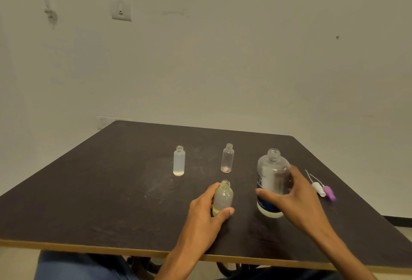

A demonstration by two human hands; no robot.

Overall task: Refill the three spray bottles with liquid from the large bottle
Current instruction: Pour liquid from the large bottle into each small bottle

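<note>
Head view gives us the dark table (111,190) with all three small spray bottles uncapped and upright. We judge the refilling barely begun: the far left spray bottle (179,161) shows only a thin pale layer at its base, the far middle spray bottle (227,158) looks nearly empty with a pinkish trace at the bottom, and the near spray bottle (223,198) holds a shallow yellowish layer. Our left hand (206,215) curls around this near bottle, thumb across the front low down and fingers behind, steadying it on the table. Our right hand (289,199) wraps the large bottle (273,181) at mid-body; the bottle stands just beside the small one, open-necked and upright, possibly lifting off, though blur leaves that unclear. Two spray heads (324,189), one white and one purple, lie to the right. All three fills and the recapping remain.
</note>
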